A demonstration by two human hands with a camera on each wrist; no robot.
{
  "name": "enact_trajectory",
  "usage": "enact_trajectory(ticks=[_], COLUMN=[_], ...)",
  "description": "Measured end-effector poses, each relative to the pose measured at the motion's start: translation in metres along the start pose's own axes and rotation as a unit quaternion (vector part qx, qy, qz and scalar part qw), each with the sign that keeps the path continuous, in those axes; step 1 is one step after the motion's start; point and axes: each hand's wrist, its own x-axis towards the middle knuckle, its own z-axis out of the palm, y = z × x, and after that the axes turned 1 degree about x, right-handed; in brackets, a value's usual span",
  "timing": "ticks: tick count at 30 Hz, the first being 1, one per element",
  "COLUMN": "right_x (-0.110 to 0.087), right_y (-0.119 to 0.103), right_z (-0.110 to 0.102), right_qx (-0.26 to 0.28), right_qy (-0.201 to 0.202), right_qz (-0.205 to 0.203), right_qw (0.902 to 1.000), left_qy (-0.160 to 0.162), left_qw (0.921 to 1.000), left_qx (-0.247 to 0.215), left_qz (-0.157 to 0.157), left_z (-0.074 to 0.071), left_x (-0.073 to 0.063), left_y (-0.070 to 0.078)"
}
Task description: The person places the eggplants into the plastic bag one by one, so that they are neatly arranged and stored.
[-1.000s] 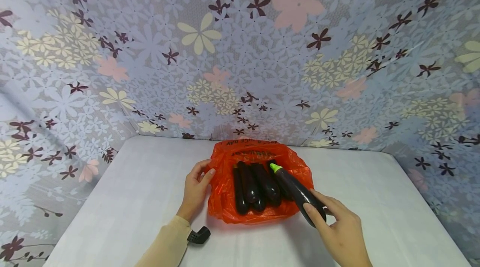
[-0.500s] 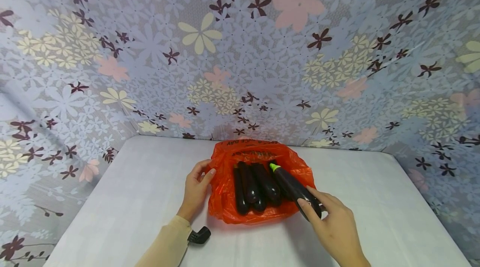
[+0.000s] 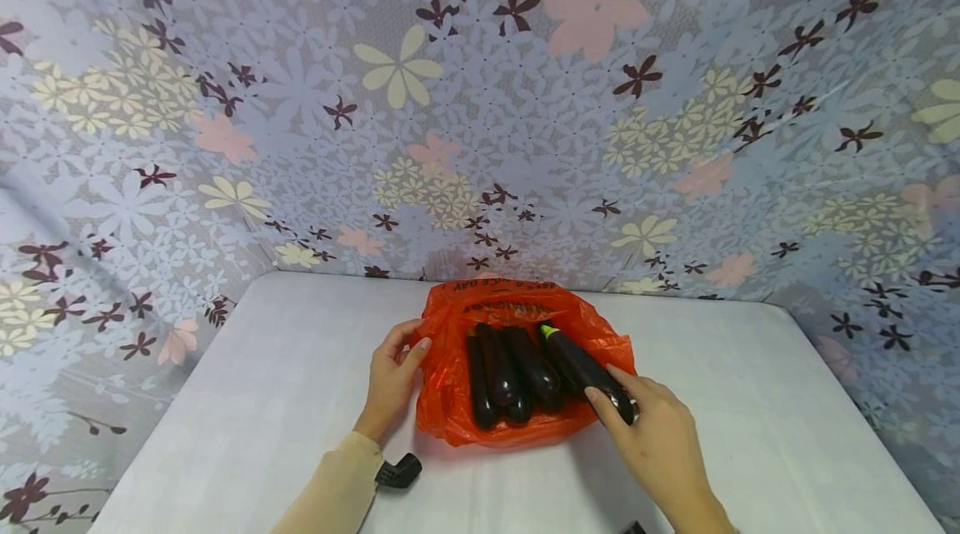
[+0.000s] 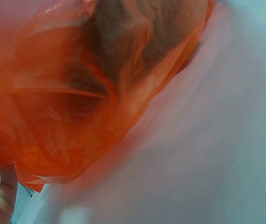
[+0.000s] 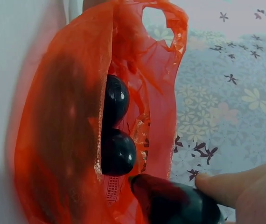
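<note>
My right hand (image 3: 660, 434) grips the lower end of a dark purple eggplant (image 3: 579, 361), its green stem end pointing up and away. This eggplant lies slanted over the right part of a red plastic bag (image 3: 446, 413). Inside the open bag, several more eggplants (image 3: 501, 371) lie side by side. On the bag's left side, my left hand (image 3: 395, 371) pinches the rim between thumb and fingers. In the right wrist view, the held eggplant (image 5: 177, 200) reaches into the bag's mouth beside the rounded ends of two others. The bag's wall (image 4: 53, 126) fills much of the left wrist view.
A white-covered table (image 3: 262, 401) bears the bag near its far edge. Behind it and at both sides hangs a flower-patterned cloth (image 3: 480, 101). A black wrist device (image 3: 399, 471) sits by my left sleeve (image 3: 337, 476).
My right hand has moved left and slightly away from me, bringing the gripped eggplant further over and into the bag. The left hand and the other eggplants stay where they were.
</note>
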Motion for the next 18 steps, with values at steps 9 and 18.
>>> enact_trajectory(ticks=[9,18], right_x=[0.009,0.017], right_y=[-0.004,-0.004], right_z=[0.009,0.025], right_qx=[0.004,0.004], right_qy=[0.008,0.047], right_qz=[-0.010,-0.043], right_qw=[0.9999,0.9980], left_qy=[-0.002,0.003], left_qw=[0.9999,1.0000], left_qx=[-0.005,-0.001], left_qz=[0.013,0.000], left_z=[0.001,0.001], left_x=[0.000,-0.001], left_y=[0.000,0.006])
